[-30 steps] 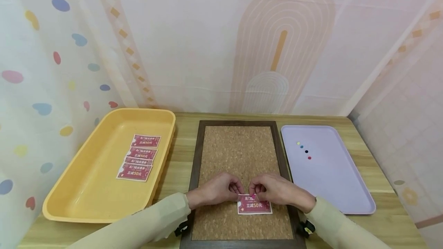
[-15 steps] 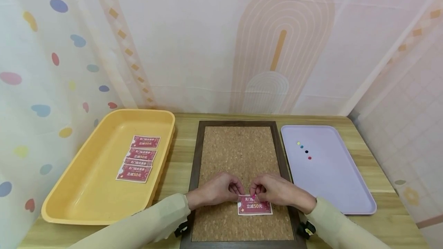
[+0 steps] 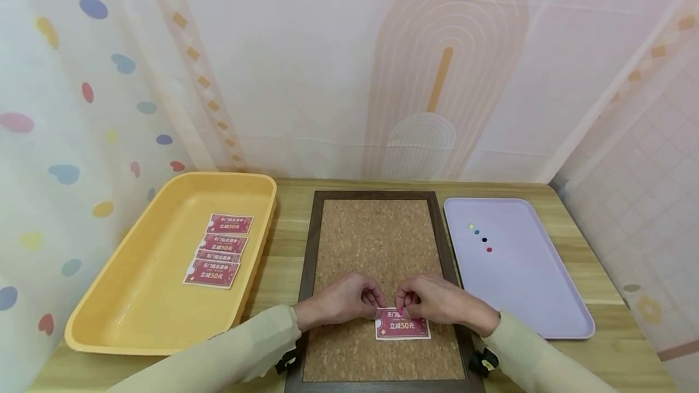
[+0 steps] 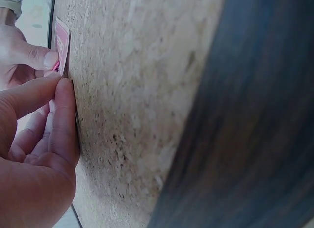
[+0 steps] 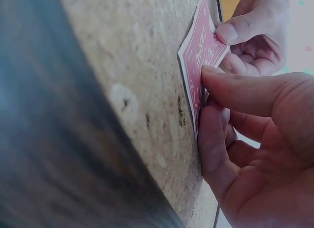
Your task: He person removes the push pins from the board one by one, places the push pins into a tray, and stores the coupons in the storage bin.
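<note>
A red paper coupon [image 3: 403, 326] with white edges lies low on the framed corkboard [image 3: 377, 241]. My left hand [image 3: 349, 299] pinches its upper left corner between thumb and index finger, as the right wrist view also shows. At the coupon's top edge my right hand [image 3: 437, 299] pinches a small pink pushpin [image 3: 400, 311]. The pin's pink head [image 4: 56, 66] peeks out by the right thumb in the left wrist view; its point is hidden. In the right wrist view the coupon [image 5: 198, 56] is bent up toward the left hand's corner.
A yellow tray [image 3: 142, 296] on the left holds several more red coupons [image 3: 213, 272], partly overlapping. To the right, a lilac tray [image 3: 535, 284] carries several small pins, among them a red pin [image 3: 489, 250] and a black pin [image 3: 484, 239]. A patterned curtain hangs behind the wooden table.
Both hands stay in nearly the same place on the coupon. The right fingers and the pushpin have shifted very slightly to the right.
</note>
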Demonstrator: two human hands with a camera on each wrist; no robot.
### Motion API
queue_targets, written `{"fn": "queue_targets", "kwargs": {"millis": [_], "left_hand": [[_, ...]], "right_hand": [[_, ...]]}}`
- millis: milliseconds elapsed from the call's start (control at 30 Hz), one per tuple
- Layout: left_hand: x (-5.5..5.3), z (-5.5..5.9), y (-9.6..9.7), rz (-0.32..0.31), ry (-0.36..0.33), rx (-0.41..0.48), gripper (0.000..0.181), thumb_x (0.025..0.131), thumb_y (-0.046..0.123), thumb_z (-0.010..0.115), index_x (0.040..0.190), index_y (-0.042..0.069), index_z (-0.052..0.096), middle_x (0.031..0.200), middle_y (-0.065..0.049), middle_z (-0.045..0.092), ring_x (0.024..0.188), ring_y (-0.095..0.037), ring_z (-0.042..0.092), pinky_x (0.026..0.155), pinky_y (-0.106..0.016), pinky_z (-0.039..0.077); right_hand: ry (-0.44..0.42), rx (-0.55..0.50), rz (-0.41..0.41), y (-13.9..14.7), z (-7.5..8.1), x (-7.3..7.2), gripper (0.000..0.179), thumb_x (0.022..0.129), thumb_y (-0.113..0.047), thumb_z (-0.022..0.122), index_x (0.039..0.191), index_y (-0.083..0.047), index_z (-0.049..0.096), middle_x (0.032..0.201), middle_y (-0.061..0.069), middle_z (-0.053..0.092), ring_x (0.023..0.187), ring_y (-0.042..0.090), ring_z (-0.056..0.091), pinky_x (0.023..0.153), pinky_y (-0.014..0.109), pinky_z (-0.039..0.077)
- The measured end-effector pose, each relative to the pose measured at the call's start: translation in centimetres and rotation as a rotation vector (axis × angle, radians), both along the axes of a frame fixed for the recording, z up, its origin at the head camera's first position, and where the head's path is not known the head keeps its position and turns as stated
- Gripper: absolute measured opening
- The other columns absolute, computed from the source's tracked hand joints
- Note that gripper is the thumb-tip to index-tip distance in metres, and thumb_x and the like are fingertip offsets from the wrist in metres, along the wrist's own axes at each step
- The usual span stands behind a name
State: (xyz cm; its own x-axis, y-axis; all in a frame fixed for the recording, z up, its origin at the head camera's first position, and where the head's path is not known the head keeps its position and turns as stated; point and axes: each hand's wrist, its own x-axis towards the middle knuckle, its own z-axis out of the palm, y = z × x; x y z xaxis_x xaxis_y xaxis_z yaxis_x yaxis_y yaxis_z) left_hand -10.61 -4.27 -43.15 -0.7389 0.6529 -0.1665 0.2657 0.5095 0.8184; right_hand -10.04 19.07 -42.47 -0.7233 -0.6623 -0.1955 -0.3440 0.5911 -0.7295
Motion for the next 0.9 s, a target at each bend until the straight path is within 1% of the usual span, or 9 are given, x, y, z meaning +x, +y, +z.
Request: {"fn": "queue_targets", "kwargs": {"millis": [133, 267, 367, 567, 767, 900], "left_hand": [[-0.07, 0.03, 0.10, -0.005, 0.002, 0.004, 0.012, 0.085, 0.000, 0.081, 0.087, 0.011, 0.076, 0.080, 0.004, 0.071, 0.072, -0.003, 0.062, 0.067, -0.021, 0.052], [-0.20, 0.06, 0.09, -0.011, 0.005, 0.010, 0.011, 0.086, -0.001, 0.080, 0.088, 0.009, 0.076, 0.083, 0.000, 0.072, 0.072, -0.003, 0.062, 0.068, -0.021, 0.052], [-0.31, 0.12, 0.00, -0.011, 0.013, 0.010, 0.010, 0.086, -0.002, 0.079, 0.088, 0.008, 0.076, 0.083, -0.001, 0.072, 0.073, -0.003, 0.062, 0.068, -0.021, 0.052], [-0.14, 0.25, -0.18, -0.001, 0.004, 0.008, 0.010, 0.085, -0.001, 0.079, 0.088, 0.008, 0.077, 0.081, 0.000, 0.072, 0.072, -0.004, 0.062, 0.067, -0.022, 0.052], [0.04, 0.25, -0.09, 0.005, 0.018, 0.000, 0.012, 0.085, -0.001, 0.078, 0.087, 0.011, 0.077, 0.080, 0.006, 0.071, 0.072, -0.003, 0.061, 0.067, -0.022, 0.051], [0.05, 0.27, -0.08, 0.007, 0.013, 0.000, 0.012, 0.085, -0.002, 0.077, 0.087, 0.011, 0.077, 0.080, 0.004, 0.071, 0.071, -0.003, 0.061, 0.066, -0.021, 0.050]], "right_hand": [[0.001, -0.001, 0.000, 0.13, 0.01, 0.02, 0.020, 0.092, -0.001, 0.073, 0.084, -0.017, 0.067, 0.074, -0.011, 0.057, 0.066, 0.003, 0.050, 0.061, 0.023, 0.041], [-0.002, 0.004, 0.002, 0.18, 0.12, -0.12, 0.019, 0.092, 0.000, 0.072, 0.084, -0.017, 0.068, 0.075, -0.011, 0.057, 0.066, 0.004, 0.050, 0.061, 0.023, 0.041], [-0.001, 0.005, 0.009, 0.10, 0.19, -0.31, 0.018, 0.093, -0.001, 0.072, 0.085, -0.016, 0.068, 0.075, -0.011, 0.058, 0.067, 0.003, 0.050, 0.061, 0.023, 0.042], [-0.008, 0.003, 0.026, -0.06, 0.27, -0.41, 0.017, 0.094, -0.002, 0.072, 0.084, -0.016, 0.068, 0.075, -0.011, 0.058, 0.067, 0.003, 0.050, 0.062, 0.023, 0.043], [-0.013, 0.019, 0.015, -0.02, 0.37, -0.12, 0.017, 0.095, -0.004, 0.072, 0.085, -0.017, 0.067, 0.077, -0.011, 0.057, 0.069, 0.004, 0.050, 0.063, 0.024, 0.042], [-0.008, 0.015, 0.022, 0.00, 0.32, -0.08, 0.017, 0.095, -0.005, 0.072, 0.085, -0.017, 0.066, 0.077, -0.011, 0.057, 0.069, 0.003, 0.050, 0.064, 0.024, 0.042]]}}
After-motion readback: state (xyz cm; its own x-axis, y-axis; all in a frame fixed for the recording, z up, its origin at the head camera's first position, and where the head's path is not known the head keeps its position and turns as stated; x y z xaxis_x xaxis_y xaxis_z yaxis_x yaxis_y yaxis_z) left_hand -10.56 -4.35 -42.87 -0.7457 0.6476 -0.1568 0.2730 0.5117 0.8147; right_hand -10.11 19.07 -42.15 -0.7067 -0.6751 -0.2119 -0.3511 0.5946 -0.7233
